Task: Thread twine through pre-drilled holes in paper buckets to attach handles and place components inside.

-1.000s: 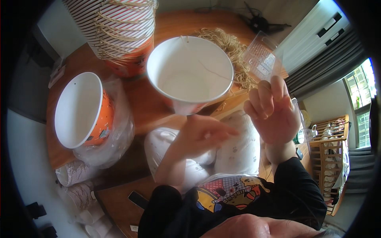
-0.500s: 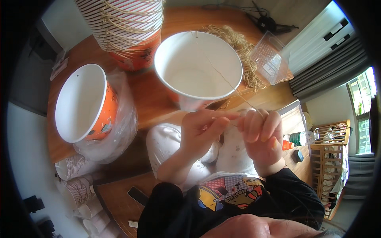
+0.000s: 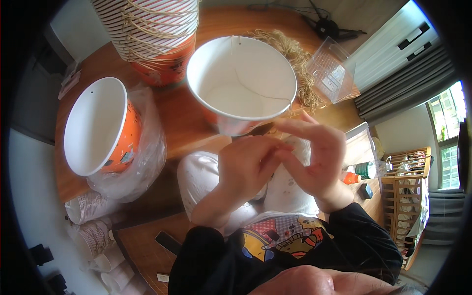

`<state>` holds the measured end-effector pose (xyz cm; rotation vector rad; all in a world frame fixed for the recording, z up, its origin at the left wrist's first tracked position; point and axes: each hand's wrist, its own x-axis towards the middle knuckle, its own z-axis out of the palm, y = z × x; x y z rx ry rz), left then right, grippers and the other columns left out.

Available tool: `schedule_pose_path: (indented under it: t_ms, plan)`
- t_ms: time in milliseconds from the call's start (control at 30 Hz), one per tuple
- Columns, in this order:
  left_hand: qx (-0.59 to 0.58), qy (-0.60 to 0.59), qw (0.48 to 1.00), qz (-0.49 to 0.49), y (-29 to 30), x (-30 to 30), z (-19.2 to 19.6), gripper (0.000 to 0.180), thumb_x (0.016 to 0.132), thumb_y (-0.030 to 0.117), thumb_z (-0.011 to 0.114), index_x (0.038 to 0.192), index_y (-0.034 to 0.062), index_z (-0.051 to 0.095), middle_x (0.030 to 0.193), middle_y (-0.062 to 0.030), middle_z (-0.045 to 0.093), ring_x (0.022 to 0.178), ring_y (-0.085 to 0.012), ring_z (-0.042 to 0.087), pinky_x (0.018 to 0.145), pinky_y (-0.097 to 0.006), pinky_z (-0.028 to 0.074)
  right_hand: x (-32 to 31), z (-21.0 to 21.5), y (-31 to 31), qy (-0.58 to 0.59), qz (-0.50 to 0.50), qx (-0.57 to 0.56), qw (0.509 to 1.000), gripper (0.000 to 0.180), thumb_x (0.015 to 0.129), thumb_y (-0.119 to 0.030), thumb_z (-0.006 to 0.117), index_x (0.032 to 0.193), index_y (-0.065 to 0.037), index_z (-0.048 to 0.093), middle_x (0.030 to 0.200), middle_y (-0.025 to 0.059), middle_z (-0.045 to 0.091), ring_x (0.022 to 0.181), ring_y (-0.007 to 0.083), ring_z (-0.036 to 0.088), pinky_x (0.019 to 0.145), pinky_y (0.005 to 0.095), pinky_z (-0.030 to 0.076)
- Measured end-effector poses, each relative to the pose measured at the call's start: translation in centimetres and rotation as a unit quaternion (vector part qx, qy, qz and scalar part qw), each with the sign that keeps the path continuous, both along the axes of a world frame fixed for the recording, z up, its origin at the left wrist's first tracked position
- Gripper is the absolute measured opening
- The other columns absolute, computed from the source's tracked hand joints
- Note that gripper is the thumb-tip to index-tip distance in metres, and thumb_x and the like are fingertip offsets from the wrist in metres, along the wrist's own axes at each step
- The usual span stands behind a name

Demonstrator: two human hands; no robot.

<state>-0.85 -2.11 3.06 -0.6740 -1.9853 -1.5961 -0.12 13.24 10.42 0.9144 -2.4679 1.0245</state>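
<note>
In front of me on the table stands a large white-lined paper bucket [image 3: 216,73] with an orange outside. A thin tan string [image 3: 255,92] hangs from near a hole at its far rim, curves slackly across the inside and passes over the near right rim. My left hand [image 3: 248,164] is just below the bucket, its thumb and fingers pinched; what they hold is too small to make out. Beside it, my right hand [image 3: 319,152] has its index finger stretched toward the rim, and its thumb reaches to the left fingertips. No string is plainly visible in its fingers.
A second orange bucket [image 3: 96,128] lies tilted on clear plastic wrap [image 3: 147,162] at left. Behind it rises a tall stack of strung buckets [image 3: 157,39]. Tan string bundles [image 3: 295,64] and a clear plastic box [image 3: 330,73] sit at the back right. A phone [image 3: 168,243] lies lower left.
The string, taut up to my right hand before, now hangs slack in the bucket. My right hand has uncurled, its index finger stretching out. The left hand stays pinched.
</note>
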Motion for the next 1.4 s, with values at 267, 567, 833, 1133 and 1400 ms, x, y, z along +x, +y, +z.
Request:
schedule_pose_path:
  t_ms: [267,567,833,1133,1400]
  plan:
    - [-0.063,0.037,0.995,0.064,-0.5,-0.1,-0.3,0.013,0.072,0.007,0.076,0.082,0.0030,0.070,0.062,-0.0072,0.059,0.054,-0.0232,0.057,0.050,-0.032,0.043,-0.1,-2.2,0.2,0.022,-0.016,-0.080,0.996,0.042,0.080,0.001,0.077,0.113,-0.002,0.051,0.098,0.0075,0.071,0.093,0.0184,0.071,0.086,0.0342,0.054]
    - [-0.055,0.044,0.995,0.068,-1.7,1.1,1.6,0.013,0.070,0.001,0.075,0.081,0.0027,0.071,0.060,-0.0064,0.057,0.051,-0.0204,0.053,0.048,-0.030,0.040,-0.7,-1.6,-0.2,-0.025,0.064,-0.197,0.978,0.051,0.075,0.009,0.080,0.106,-0.004,0.042,0.091,0.0102,0.067,0.086,0.0190,0.071,0.077,0.0266,0.054]
    - [0.081,-0.120,0.988,0.056,-3.5,1.8,1.5,0.007,0.083,0.001,0.064,0.080,-0.0024,0.069,0.070,-0.0048,0.065,0.060,-0.0079,0.055,0.054,-0.022,0.037,-1.3,-0.9,-0.7,0.004,0.052,-0.178,0.983,0.044,0.078,0.007,0.076,0.112,0.000,0.050,0.103,0.0149,0.065,0.100,0.0228,0.068,0.084,0.0304,0.051]
    - [0.078,-0.148,0.984,0.057,-3.4,0.8,0.4,0.009,0.089,0.002,0.065,0.085,-0.0057,0.068,0.073,-0.0062,0.067,0.061,-0.0051,0.056,0.054,-0.020,0.038,-1.4,-1.1,-0.9,-0.029,0.056,-0.219,0.974,0.035,0.079,0.012,0.067,0.109,0.001,0.052,0.105,0.0156,0.064,0.100,0.0216,0.066,0.085,0.0296,0.050]
    - [0.077,-0.174,0.980,0.059,-3.1,0.6,0.2,0.009,0.089,0.002,0.066,0.086,-0.0060,0.068,0.071,-0.0062,0.067,0.060,-0.0046,0.056,0.054,-0.020,0.039,-1.9,-0.7,-1.0,-0.010,0.034,-0.187,0.982,0.032,0.079,0.010,0.067,0.108,-0.001,0.057,0.108,0.0127,0.067,0.098,0.0194,0.064,0.083,0.0291,0.048]
